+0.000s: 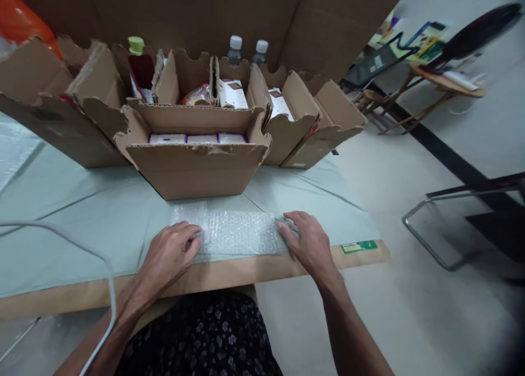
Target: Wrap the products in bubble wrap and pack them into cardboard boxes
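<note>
Bubble wrap [241,231]: flat on surface [94,217], before front carton [197,171]. Likely light, limp, slick — best gripped by end edges. Left hand [174,247]: fingers curled at left end, hold cannot be told. Right hand [305,239]: fingers parted beside right edge — nothing visibly held.

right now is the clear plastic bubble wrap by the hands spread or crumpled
Spread: the clear plastic bubble wrap lies flat on the pale green table covering.

Soft, moderate light glints on the bubble wrap [241,232], while the right edge blurs, stretches and darkens.
</note>
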{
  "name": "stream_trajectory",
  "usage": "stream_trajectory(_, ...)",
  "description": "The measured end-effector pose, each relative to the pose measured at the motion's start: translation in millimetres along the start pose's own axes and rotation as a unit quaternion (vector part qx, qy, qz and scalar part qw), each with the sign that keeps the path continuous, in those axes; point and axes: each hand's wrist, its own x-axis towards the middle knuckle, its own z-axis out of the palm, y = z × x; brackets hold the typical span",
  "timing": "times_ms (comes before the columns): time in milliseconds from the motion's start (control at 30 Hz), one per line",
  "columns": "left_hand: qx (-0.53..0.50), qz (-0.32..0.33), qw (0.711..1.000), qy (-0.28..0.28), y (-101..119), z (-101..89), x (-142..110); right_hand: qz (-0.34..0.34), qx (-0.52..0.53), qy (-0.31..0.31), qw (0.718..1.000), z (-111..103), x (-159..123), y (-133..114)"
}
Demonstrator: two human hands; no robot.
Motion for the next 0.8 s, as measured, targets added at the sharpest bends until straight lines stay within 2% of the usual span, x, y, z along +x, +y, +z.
stream_trajectory(133, 0.061, 0.031, 0.995, 0.078, 0.4, -2.5, 2.1, -0.016, -0.073, -0.001, 0.997, 21.3, -4.0, -4.3)
stream_trajectory(267, 0.093, 0.055, 0.992, 0.063, -2.0, 3.0, 3.6, -0.023, -0.022, 0.004, 0.999, 32.4, -2.7, -17.4)
stream_trajectory(400, 0.055, 0.075, 0.994, 0.056, -11.4, 6.8, -3.8, 0.010, 0.083, 0.012, 0.996, 32.1, -0.7, -22.1)
stream_trajectory(467, 0.020, 0.095, 0.994, 0.053, -16.9, 3.5, -9.0, 0.044, 0.129, 0.004, 0.991, 30.9, 0.1, -22.1)
stream_trajectory(533, -0.025, 0.116, 0.992, 0.042, -20.5, -2.7, -13.2, 0.066, 0.133, 0.007, 0.989, 28.4, 1.2, -22.3)
stream_trajectory(600, -0.070, 0.127, 0.989, 0.037, -21.3, -9.9, -16.4, 0.056, 0.104, 0.053, 0.992, 23.5, 2.9, -26.4)
stream_trajectory(667, -0.103, 0.115, 0.986, 0.063, -20.3, -16.3, -19.6, 0.030, 0.094, 0.099, 0.990, 17.3, 5.3, -39.3)
stream_trajectory(700, -0.114, 0.101, 0.985, 0.085, -19.8, -18.8, -21.6, 0.019, 0.110, 0.090, 0.990, 14.9, 6.9, -49.7)
stream_trajectory(733, -0.119, 0.084, 0.983, 0.108, -19.6, -20.6, -23.8, 0.010, 0.135, 0.056, 0.989, 13.6, 8.8, -62.6)
stream_trajectory(800, -0.117, 0.052, 0.981, 0.146, -20.8, -21.3, -28.8, -0.006, 0.174, -0.058, 0.983, 15.9, 13.8, -93.1)
